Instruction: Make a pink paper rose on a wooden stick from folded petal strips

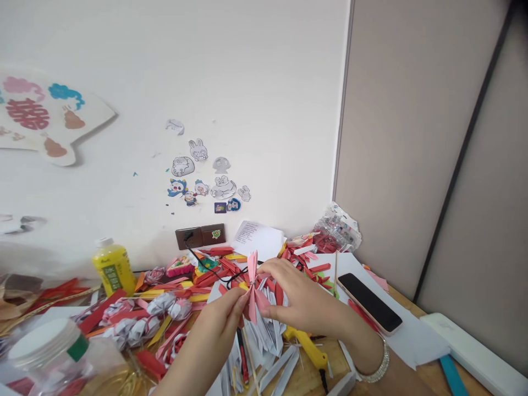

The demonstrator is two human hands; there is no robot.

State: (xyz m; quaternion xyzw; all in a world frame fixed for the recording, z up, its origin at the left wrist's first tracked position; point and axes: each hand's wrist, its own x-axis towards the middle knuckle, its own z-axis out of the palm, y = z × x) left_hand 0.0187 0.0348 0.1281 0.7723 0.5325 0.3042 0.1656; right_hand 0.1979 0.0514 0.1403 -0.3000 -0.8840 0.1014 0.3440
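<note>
Both my hands meet over the cluttered table around a pink folded paper piece (253, 286) that stands upright and is cinched at its middle. My left hand (223, 322) pinches it from the left at the waist, where a thin stick (249, 357) runs down from it. My right hand (301, 300) grips its right side with thumb and fingers closed; a beaded bracelet (377, 366) is on that wrist. Below the hands lie white folded paper strips (272, 344) and a yellow glue gun (307, 346).
Red, pink and yellow paper strips (214, 269) litter the table. A yellow bottle (112, 267) stands at the left, a clear jar (53, 352) at the near left. A phone (369, 302) lies on white paper at the right. Wall sockets (201, 235) and stickers are behind.
</note>
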